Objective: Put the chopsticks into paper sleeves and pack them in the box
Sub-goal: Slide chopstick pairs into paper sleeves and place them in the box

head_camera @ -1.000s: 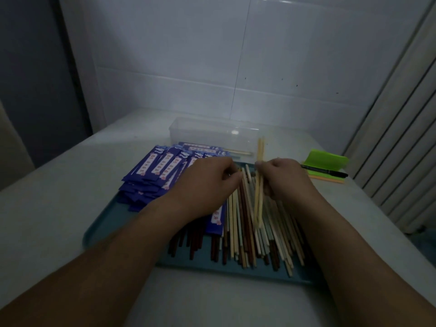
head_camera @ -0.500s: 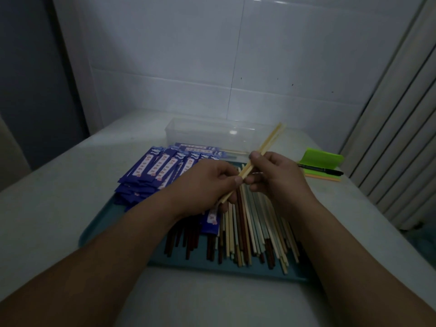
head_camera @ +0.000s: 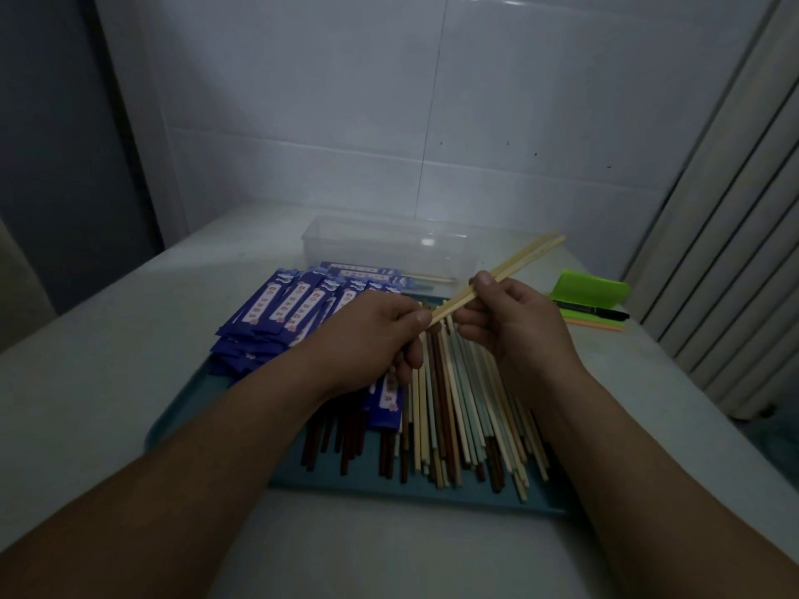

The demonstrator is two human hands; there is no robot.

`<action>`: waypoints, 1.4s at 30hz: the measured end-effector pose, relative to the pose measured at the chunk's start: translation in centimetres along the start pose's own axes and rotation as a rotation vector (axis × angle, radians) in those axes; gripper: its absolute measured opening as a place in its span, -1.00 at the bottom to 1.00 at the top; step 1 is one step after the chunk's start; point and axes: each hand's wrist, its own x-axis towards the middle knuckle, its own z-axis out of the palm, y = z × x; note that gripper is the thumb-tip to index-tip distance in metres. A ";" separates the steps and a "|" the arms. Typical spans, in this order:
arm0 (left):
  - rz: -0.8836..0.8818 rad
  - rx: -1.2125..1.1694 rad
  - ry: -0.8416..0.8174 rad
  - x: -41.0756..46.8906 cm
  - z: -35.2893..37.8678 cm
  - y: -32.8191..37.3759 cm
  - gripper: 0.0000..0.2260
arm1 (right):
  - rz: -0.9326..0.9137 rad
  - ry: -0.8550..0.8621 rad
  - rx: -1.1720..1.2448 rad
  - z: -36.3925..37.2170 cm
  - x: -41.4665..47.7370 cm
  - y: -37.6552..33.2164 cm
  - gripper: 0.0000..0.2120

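Observation:
My right hand pinches a pair of pale wooden chopsticks that slant up to the right above the tray. My left hand pinches their lower ends with thumb and fingers. A blue paper sleeve pokes out from under my left hand; whether that hand holds it is hidden. Loose chopsticks, brown, pale and greenish, lie side by side on the teal tray. A stack of blue sleeves covers the tray's far left. The clear plastic box stands behind the tray, with a few sleeved pairs inside.
A green notepad with a black pen lies on the table to the right of the tray. A tiled wall rises behind the box. A ribbed white panel stands at the far right, past the table's edge.
The held pair has swung from upright to slanting up and right. My left hand has come to grip its lower ends. Both hands sit slightly higher above the tray.

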 end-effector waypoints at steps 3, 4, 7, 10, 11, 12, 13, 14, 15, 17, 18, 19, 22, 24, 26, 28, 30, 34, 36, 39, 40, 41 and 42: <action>0.013 0.010 0.007 0.0 0.1 0.0 -0.72 | 0.013 -0.005 0.006 -0.1 0.1 -0.1 -0.81; 0.015 0.007 0.008 0.0 0.1 0.0 -0.72 | 0.015 -0.012 0.005 0.0 0.1 -0.1 -0.81; 0.017 -0.004 0.003 -0.1 0.0 0.1 -0.70 | 0.023 -0.026 0.008 0.0 0.0 -0.1 -0.81; 0.015 0.004 0.011 -0.2 0.0 0.3 -0.69 | 0.028 -0.059 0.021 0.1 -0.2 -0.4 -0.81; 0.018 0.008 0.013 -0.1 -0.1 0.3 -0.70 | 0.036 -0.083 0.024 0.1 -0.3 -0.4 -0.82; 0.020 0.007 0.013 -0.1 -0.1 0.2 -0.70 | 0.046 -0.112 0.020 0.1 -0.4 -0.4 -0.81; 0.023 0.004 0.011 -0.1 -0.1 0.2 -0.70 | 0.056 -0.144 0.010 0.1 -0.4 -0.4 -0.81; 0.028 0.002 0.009 -0.1 -0.1 0.2 -0.69 | 0.066 -0.174 0.002 0.2 -0.5 -0.3 -0.80; 0.033 0.008 0.007 -0.1 -0.2 0.2 -0.68 | 0.076 -0.199 -0.002 0.3 -0.5 -0.2 -0.79; 0.028 0.037 0.029 0.1 -0.6 0.2 -0.68 | 0.084 -0.207 0.010 0.3 -0.3 0.0 -0.79; 0.029 0.068 0.074 0.4 -0.9 0.0 -0.70 | 0.078 -0.180 0.017 0.3 -0.2 0.0 -0.80; 0.043 0.135 0.154 0.8 -1.4 -0.4 -0.73 | 0.067 -0.134 0.016 0.2 0.0 0.1 -0.81; 0.066 0.491 0.397 1.6 -3.1 -2.3 -0.80 | 0.042 0.009 -0.058 -0.4 0.6 0.5 -0.83; 0.015 0.655 0.408 1.8 -3.3 -3.4 -0.79 | 0.045 0.047 -0.098 -0.7 0.7 0.9 -0.82; -0.041 0.778 0.350 1.8 -2.9 -3.8 -0.74 | 0.038 0.055 -0.111 -0.6 0.6 1.0 -0.81; -0.071 0.886 0.307 1.9 -2.2 -3.8 -0.62 | 0.025 0.048 -0.129 -0.3 0.4 0.8 -0.81; -0.113 0.963 0.305 2.0 -1.8 -3.6 -0.53 | 0.019 0.040 -0.143 -0.1 0.3 0.8 -0.81; -0.106 0.937 0.325 2.1 -1.5 -3.5 -0.69 | 0.017 0.040 -0.151 -0.3 0.4 0.9 -0.80; -0.069 0.875 0.345 1.9 -1.5 -3.4 -0.83 | 0.017 0.043 -0.151 -0.4 0.4 0.9 -0.80; 0.020 0.788 0.350 1.7 -1.7 -3.2 -0.89 | 0.024 0.038 -0.137 -0.4 0.4 1.0 -0.79; 0.056 0.735 0.334 1.7 -1.7 -3.0 -0.89 | 0.030 0.031 -0.126 -0.5 0.4 0.9 -0.80; 0.082 0.676 0.309 1.6 -1.7 -2.6 -0.88 | 0.037 0.023 -0.114 -0.5 0.5 0.9 -0.80; 0.097 0.612 0.282 1.5 -1.6 -2.2 -0.87 | 0.043 0.016 -0.104 -0.5 0.5 0.8 -0.80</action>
